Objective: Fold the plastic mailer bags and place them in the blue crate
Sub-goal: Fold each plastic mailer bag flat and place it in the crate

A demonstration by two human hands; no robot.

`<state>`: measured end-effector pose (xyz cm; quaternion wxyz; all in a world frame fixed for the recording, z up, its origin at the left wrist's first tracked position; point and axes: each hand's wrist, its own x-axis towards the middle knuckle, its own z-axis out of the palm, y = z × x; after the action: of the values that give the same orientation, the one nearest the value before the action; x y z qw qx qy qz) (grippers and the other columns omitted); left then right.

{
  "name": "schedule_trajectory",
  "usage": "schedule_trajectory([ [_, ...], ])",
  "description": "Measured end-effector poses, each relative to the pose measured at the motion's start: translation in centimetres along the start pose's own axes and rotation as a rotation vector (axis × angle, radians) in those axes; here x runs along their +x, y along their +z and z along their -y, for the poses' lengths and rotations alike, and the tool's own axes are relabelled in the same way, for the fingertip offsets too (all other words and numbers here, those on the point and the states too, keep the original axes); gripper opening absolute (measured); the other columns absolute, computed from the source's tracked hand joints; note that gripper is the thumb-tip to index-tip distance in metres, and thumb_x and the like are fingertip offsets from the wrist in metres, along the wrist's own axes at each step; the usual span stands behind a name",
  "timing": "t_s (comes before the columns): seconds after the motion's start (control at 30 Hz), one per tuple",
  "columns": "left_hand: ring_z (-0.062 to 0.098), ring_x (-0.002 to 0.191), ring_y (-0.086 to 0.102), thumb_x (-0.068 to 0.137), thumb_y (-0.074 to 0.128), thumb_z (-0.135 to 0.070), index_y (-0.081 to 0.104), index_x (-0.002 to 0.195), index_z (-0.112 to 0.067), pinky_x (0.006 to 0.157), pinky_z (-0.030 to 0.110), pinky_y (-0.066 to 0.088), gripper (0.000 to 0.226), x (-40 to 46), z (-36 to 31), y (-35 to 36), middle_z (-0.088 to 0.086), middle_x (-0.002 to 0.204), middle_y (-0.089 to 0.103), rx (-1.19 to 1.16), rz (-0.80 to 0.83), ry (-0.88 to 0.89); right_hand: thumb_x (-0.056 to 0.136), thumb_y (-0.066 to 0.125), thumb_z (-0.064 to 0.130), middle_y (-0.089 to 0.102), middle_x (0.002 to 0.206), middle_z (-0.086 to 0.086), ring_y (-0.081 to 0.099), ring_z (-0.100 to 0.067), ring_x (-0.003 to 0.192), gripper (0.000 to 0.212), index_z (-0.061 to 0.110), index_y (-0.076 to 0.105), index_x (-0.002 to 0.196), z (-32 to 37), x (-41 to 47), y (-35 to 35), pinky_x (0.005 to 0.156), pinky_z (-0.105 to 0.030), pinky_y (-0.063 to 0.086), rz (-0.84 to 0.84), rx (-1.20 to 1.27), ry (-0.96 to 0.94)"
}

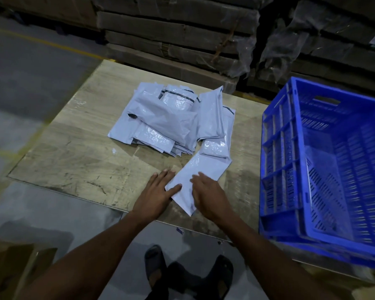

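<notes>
Flat: both hands [158, 189] press glossy grey mailer [200, 169], rect.

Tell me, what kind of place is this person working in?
Most likely a warehouse or packing area: flattened cardboard cartons are stacked behind the wooden board, a pile of grey mailer bags lies on it, and a blue crate stands beside.
</notes>
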<state>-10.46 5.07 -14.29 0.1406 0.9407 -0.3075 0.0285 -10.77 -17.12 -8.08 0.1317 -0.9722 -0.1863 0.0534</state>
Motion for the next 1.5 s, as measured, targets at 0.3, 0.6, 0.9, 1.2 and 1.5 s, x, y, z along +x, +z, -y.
schedule_trajectory([
  [0.3, 0.038, 0.155, 0.025, 0.084, 0.077, -0.005, 0.048, 0.150, -0.042, 0.119, 0.055, 0.036, 0.081, -1.5, 3.4, -2.9, 0.016, 0.170, 0.020, -0.098, 0.150, 0.004, 0.101, 0.004, 0.050, -0.005, 0.169, -0.005, -0.001, -0.026, 0.156, 0.067, 0.020, 0.010, 0.161, -1.2, 0.8, 0.3, 0.122, -0.051, 0.018, 0.294, -0.205, 0.002],
  [0.6, 0.036, 0.131, 0.060, 0.075, 0.069, -0.019, 0.071, 0.125, -0.005, 0.117, 0.061, 0.035, 0.052, 0.4, -0.6, -2.6, 0.019, 0.136, 0.066, 0.050, 0.065, -0.093, 0.082, 0.058, 0.012, 0.050, 0.145, -0.026, 0.056, -0.047, 0.110, 0.056, -0.001, 0.055, 0.137, 3.9, -1.5, 1.9, 0.082, -0.050, 0.054, 0.113, -0.080, 0.068],
  [0.9, 0.030, 0.150, 0.040, 0.106, 0.029, -0.037, 0.051, 0.151, -0.007, 0.121, 0.052, 0.032, 0.058, 0.8, -3.3, 0.7, 0.013, 0.159, 0.045, 0.148, 0.081, -0.074, 0.105, 0.025, 0.034, 0.032, 0.162, -0.011, 0.028, -0.025, 0.150, 0.056, 0.007, 0.040, 0.152, 2.0, -3.1, 5.1, 0.121, -0.044, 0.021, -0.070, -0.022, 0.116],
  [1.2, 0.024, 0.135, 0.058, 0.100, 0.035, -0.043, 0.069, 0.134, -0.012, 0.108, 0.045, 0.049, 0.057, 1.0, -3.3, 1.7, 0.008, 0.143, 0.063, 0.099, 0.055, -0.097, 0.106, 0.022, 0.031, 0.019, 0.167, -0.002, 0.014, -0.019, 0.155, 0.055, 0.016, 0.030, 0.157, -0.6, -3.5, 5.2, 0.120, -0.045, 0.014, 0.007, -0.084, 0.030],
  [1.5, 0.028, 0.135, 0.058, 0.104, 0.035, -0.037, 0.064, 0.138, -0.007, 0.115, 0.049, 0.039, 0.054, 0.4, -2.5, 1.9, 0.013, 0.144, 0.062, 0.157, -0.045, -0.093, 0.107, 0.025, 0.030, 0.010, 0.169, 0.003, 0.002, -0.016, 0.156, 0.053, 0.017, 0.026, 0.159, -1.7, -3.6, 5.0, 0.123, -0.045, 0.011, 0.020, -0.056, -0.039],
])
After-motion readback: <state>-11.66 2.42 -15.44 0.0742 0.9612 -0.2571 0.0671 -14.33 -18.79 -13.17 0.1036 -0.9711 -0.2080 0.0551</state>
